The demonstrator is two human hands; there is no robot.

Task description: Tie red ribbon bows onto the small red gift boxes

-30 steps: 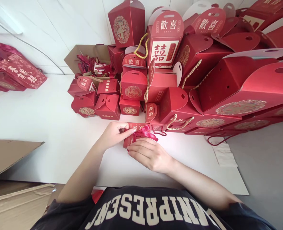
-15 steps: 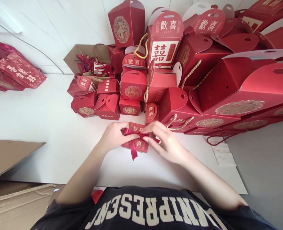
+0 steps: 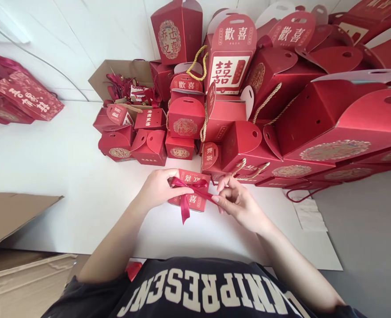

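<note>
A small red gift box (image 3: 198,204) with pale printed characters lies on the white table in front of me. A dark red satin ribbon (image 3: 185,210) runs across its top, with a loop on the left and one tail hanging over the near side. My left hand (image 3: 160,187) is closed at the box's left end, thumb and fingers pinching the ribbon near the knot. To the right of the box, my right hand (image 3: 237,201) pinches another stretch of the ribbon, drawn taut from the middle. The knot is partly hidden by my left thumb.
Stacked red gift boxes (image 3: 185,117) fill the back and right of the white table (image 3: 76,176). A cardboard carton (image 3: 99,81) holding ribbons stands behind them. Red bags (image 3: 26,95) lie at far left. A cardboard flap (image 3: 16,212) juts in at near left.
My right hand has moved right, away from the knot, pulling the ribbon out straight. My left hand stays at the box's left end, still pinching the ribbon.
</note>
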